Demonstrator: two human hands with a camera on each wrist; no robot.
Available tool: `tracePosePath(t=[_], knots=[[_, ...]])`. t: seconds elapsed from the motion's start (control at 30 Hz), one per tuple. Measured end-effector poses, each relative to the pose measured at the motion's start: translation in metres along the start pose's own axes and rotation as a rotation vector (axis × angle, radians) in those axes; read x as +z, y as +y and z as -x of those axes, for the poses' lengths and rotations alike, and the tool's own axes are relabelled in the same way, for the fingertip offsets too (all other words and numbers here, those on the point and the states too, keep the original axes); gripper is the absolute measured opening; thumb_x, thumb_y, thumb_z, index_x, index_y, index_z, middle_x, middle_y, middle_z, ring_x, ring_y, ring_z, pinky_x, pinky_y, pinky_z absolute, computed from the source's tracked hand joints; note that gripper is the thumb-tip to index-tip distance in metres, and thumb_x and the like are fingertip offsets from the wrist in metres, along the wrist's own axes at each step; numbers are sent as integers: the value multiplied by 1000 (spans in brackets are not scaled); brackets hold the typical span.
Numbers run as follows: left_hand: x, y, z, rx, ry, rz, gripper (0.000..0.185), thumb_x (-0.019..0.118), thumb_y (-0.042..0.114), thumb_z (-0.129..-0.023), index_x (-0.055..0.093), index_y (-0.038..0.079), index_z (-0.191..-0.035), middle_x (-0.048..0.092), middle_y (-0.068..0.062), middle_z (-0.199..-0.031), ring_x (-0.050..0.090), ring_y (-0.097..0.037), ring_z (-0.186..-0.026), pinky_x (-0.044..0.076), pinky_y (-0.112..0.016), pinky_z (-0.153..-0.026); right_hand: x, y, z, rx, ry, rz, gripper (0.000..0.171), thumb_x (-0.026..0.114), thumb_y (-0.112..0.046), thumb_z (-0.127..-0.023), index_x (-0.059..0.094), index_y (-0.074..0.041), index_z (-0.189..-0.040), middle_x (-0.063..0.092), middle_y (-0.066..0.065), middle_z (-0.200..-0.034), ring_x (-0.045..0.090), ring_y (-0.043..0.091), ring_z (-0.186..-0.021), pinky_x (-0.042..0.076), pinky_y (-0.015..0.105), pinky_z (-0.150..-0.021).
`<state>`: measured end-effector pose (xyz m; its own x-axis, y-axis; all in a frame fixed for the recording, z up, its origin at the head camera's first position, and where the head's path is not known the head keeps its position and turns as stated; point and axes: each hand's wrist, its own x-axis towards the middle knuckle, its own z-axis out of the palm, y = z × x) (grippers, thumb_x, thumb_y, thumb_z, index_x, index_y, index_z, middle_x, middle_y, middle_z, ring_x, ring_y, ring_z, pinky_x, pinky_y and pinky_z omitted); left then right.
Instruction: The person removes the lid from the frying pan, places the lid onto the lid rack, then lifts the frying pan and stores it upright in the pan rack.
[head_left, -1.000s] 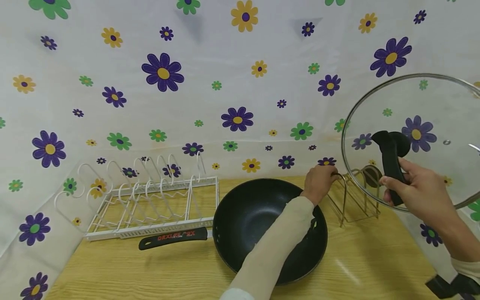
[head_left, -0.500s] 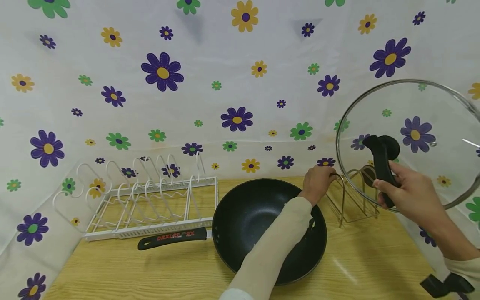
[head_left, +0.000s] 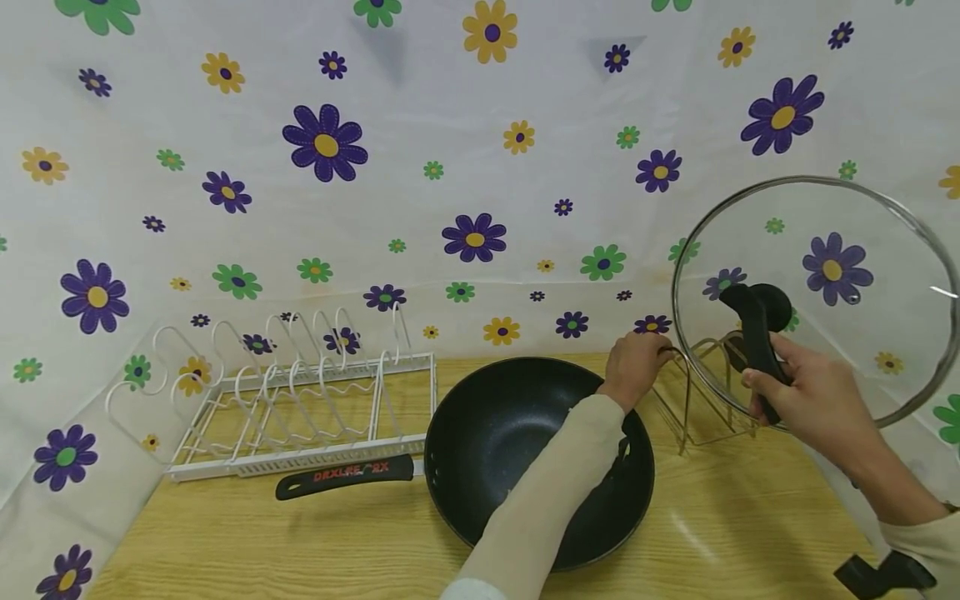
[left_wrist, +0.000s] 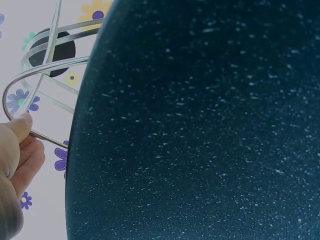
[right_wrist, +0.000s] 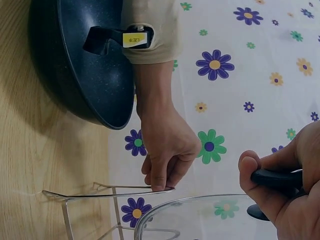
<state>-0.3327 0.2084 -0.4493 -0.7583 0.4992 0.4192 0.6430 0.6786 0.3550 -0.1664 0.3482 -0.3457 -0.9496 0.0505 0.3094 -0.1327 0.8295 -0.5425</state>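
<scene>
With my right hand [head_left: 821, 396] I grip the black handle [head_left: 759, 346] of a large glass lid [head_left: 847, 250] with a metal rim. The lid stands on edge in the air, its lower left rim overlapping a small metal wire rack [head_left: 687, 408] in the head view. My left hand [head_left: 633, 371] pinches the top of that rack's left loop; in the left wrist view thumb and fingers close on the thin wire [left_wrist: 47, 139]. A black wok [head_left: 517, 425] sits under my left forearm, its long handle [head_left: 348, 477] pointing left. The forearm hides part of its inside.
A white wire dish rack [head_left: 330, 451] stands left of the wok, at the back of the wood-grain table [head_left: 337, 550]. Behind everything hangs a white sheet [head_left: 420, 100] printed with flowers. A dark disc [left_wrist: 62, 55] shows behind the wires in the left wrist view.
My right hand has lowered the lid and shifted it slightly left, towards the small wire rack. My left hand keeps its hold on the rack; the wok has stayed put.
</scene>
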Motion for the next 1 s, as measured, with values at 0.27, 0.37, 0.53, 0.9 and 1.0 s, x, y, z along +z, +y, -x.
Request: tracePosePath(t=[0.27,0.37,0.53,0.9,1.0], knots=[[-2,0,1,13,-1,-2,18,67,31,-99,82,22,-102,77,11,-90,65,3,-73,44,-8,-61,4,3,0,-3,8,28,57,64,-12,-102,41,14,-148,68,1,-63,61,7,-51,41,25,-48],[-2,0,1,13,-5,1,18,67,31,-99,82,22,-103,77,11,-91,67,2,-74,45,-8,-62,6,5,0,-2,4,30,58,64,-13,-102,40,16,-147,68,1,-63,60,6,-51,40,25,-50],[-1,-1,0,7,-7,-4,19,67,33,-98,82,23,-102,77,11,-89,67,2,-71,44,-8,-59,9,7,-1,-5,-3,16,56,65,-10,-101,42,16,-145,68,2,-63,61,7,-50,43,25,-48],[-1,-2,1,-4,-11,18,19,66,33,-98,82,24,-103,77,12,-91,66,3,-73,44,-7,-61,16,10,-1,-25,11,-4,54,66,-6,-100,44,17,-144,68,3,-62,61,10,-49,44,25,-46],[-1,-2,1,-3,-8,19,18,66,33,-98,82,25,-102,77,12,-92,68,3,-74,45,-7,-61,18,11,-1,-27,15,-12,49,65,-6,-100,48,13,-142,68,3,-63,60,10,-48,43,25,-45]])
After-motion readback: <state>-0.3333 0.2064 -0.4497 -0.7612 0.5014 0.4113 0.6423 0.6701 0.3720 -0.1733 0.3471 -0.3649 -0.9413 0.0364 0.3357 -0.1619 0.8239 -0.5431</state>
